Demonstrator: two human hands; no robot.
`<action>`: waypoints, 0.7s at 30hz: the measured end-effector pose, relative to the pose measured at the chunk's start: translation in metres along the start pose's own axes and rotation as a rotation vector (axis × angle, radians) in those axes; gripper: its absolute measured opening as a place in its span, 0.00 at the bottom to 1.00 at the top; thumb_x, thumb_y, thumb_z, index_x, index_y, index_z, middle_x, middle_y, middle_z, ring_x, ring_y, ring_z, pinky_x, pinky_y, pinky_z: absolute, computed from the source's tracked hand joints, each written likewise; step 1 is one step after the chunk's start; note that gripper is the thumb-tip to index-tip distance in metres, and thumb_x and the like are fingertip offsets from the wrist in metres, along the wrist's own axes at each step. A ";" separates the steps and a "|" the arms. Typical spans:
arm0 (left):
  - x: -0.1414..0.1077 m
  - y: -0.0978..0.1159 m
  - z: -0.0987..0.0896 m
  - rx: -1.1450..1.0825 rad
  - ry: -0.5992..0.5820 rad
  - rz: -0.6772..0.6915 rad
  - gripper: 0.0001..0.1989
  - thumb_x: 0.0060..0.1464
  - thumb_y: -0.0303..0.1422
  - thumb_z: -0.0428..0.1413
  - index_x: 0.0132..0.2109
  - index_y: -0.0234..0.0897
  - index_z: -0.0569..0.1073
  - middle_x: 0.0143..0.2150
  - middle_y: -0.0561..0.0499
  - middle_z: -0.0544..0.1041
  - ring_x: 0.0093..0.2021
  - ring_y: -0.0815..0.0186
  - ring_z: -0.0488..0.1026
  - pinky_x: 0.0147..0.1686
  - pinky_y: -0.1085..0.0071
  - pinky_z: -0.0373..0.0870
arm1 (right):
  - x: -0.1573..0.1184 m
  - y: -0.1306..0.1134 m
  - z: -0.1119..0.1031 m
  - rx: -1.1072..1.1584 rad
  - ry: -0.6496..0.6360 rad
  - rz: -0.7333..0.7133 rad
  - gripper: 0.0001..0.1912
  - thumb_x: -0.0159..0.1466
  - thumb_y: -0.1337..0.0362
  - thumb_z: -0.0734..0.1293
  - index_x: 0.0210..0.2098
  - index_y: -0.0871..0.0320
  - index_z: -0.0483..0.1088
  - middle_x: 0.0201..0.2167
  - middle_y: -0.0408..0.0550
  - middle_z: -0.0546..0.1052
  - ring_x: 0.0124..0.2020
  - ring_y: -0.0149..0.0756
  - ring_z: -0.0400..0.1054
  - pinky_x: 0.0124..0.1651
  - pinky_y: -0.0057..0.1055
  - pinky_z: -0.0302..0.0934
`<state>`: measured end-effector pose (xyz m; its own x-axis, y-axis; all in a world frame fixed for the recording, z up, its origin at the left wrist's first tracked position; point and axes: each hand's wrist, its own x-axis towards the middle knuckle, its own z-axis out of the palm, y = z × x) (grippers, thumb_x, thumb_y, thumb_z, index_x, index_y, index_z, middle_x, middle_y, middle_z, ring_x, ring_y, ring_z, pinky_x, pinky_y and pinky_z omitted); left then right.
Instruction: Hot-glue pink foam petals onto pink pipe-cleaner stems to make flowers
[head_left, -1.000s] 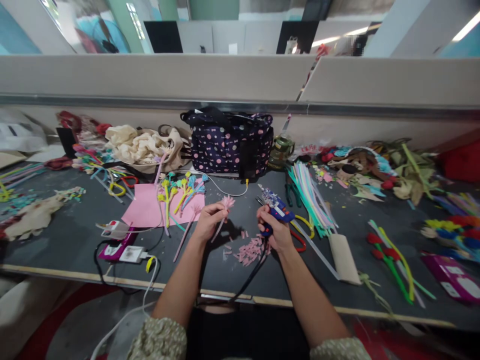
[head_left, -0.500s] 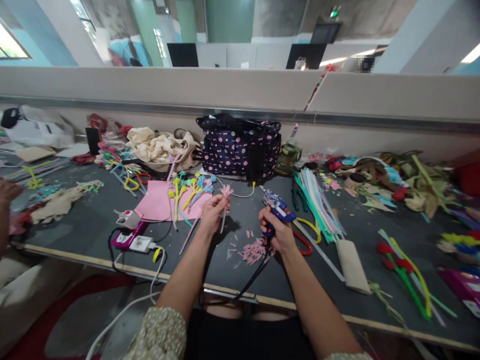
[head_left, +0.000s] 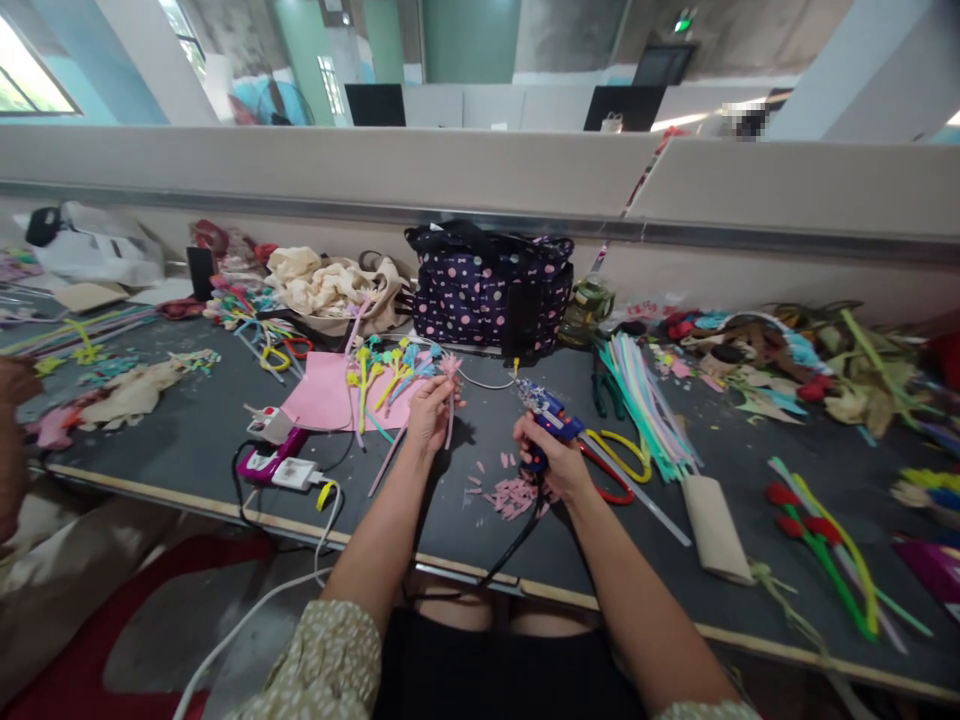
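My left hand [head_left: 431, 410] pinches a pink flower [head_left: 450, 368] by its thin stem, with the petals above the fingertips. To its right, my right hand [head_left: 550, 455] is wrapped round the handle of a blue glue gun [head_left: 553, 412], whose nozzle points up and to the left. Below and between the hands lies a loose pile of small pink pieces [head_left: 513, 497]. A pink sheet [head_left: 319, 392] left of my left hand bears yellow, green and blue flowers [head_left: 364, 380] with fuzzy stems.
A dotted dark bag [head_left: 487, 290] stands at the back, beside a bottle [head_left: 587, 305]. Scissors [head_left: 616, 470] and a bundle of coloured stems [head_left: 649, 405] lie at right. A purple power strip [head_left: 277, 462] with cables is at left; another person's hand [head_left: 15, 385] shows far left.
The whole view has shifted slightly, so the table things appear farther right. My left hand has turned a little around the flower stem; my right hand keeps the glue gun.
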<state>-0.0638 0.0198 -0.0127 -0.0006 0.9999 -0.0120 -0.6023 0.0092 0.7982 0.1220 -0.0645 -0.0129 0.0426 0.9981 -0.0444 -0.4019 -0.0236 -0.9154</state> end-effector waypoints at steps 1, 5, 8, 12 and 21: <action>0.000 0.000 0.000 0.000 0.003 -0.005 0.18 0.34 0.35 0.69 0.33 0.33 0.74 0.26 0.55 0.74 0.24 0.73 0.70 0.27 0.74 0.73 | 0.000 0.001 0.000 -0.007 -0.004 0.004 0.15 0.52 0.54 0.74 0.30 0.56 0.68 0.25 0.40 0.72 0.18 0.24 0.59 0.17 0.22 0.54; 0.001 -0.002 0.000 0.027 0.016 -0.030 0.19 0.35 0.37 0.69 0.35 0.33 0.75 0.26 0.54 0.74 0.24 0.73 0.71 0.29 0.74 0.73 | 0.000 0.001 0.000 -0.040 -0.007 0.028 0.16 0.53 0.52 0.73 0.28 0.56 0.69 0.23 0.39 0.71 0.17 0.23 0.59 0.16 0.22 0.53; 0.001 -0.004 0.001 0.055 0.017 -0.032 0.20 0.34 0.38 0.70 0.35 0.32 0.76 0.26 0.54 0.74 0.24 0.74 0.71 0.29 0.74 0.73 | 0.002 0.000 -0.001 -0.034 0.023 0.000 0.16 0.52 0.52 0.74 0.28 0.56 0.69 0.24 0.40 0.72 0.18 0.24 0.61 0.18 0.22 0.56; 0.002 -0.007 0.000 0.067 0.014 -0.013 0.18 0.35 0.38 0.69 0.34 0.33 0.75 0.25 0.55 0.73 0.24 0.74 0.70 0.28 0.75 0.72 | 0.005 -0.002 -0.006 -0.050 0.026 -0.013 0.16 0.53 0.51 0.73 0.27 0.57 0.70 0.24 0.42 0.72 0.19 0.25 0.61 0.19 0.22 0.57; 0.002 -0.012 0.000 0.101 0.038 -0.012 0.15 0.36 0.37 0.69 0.30 0.34 0.75 0.25 0.57 0.71 0.24 0.76 0.67 0.24 0.79 0.66 | 0.002 -0.001 0.005 -0.149 -0.029 -0.056 0.22 0.52 0.44 0.72 0.34 0.55 0.71 0.33 0.47 0.78 0.24 0.31 0.71 0.26 0.28 0.66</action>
<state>-0.0571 0.0217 -0.0223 -0.0249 0.9987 -0.0435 -0.5191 0.0242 0.8544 0.1176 -0.0626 -0.0103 0.0343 0.9992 0.0182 -0.2593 0.0265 -0.9654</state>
